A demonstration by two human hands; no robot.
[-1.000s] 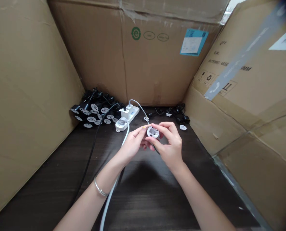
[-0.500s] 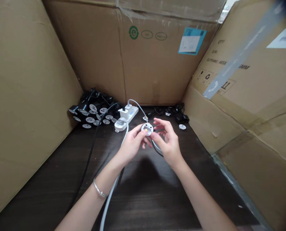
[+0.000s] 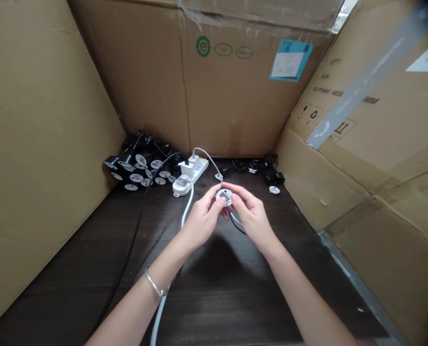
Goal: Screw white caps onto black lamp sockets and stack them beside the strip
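Between my two hands is a small round device with a white face (image 3: 224,191), held above the dark table. A dark recess and a small yellow spot show on that face. My left hand (image 3: 207,211) grips its left side, thumb on the face. My right hand (image 3: 249,211) is closed on the right side, its thumb pressing near the recess. Fingers of both hands wrap behind it, partly hidden. A black cable and a white cable (image 3: 236,220) hang below the right hand; where they end is hidden.
A white power strip (image 3: 181,186) with plugged-in adapters stands behind my hands. To the left lies a pile of black devices with round white faces (image 3: 136,178). Several more black devices (image 3: 273,177) lie at the back right. Cardboard walls (image 3: 232,110) surround the table.
My right hand has closed in from the right, its thumb now on the white face and its fingers behind the device. The view has shifted slightly.
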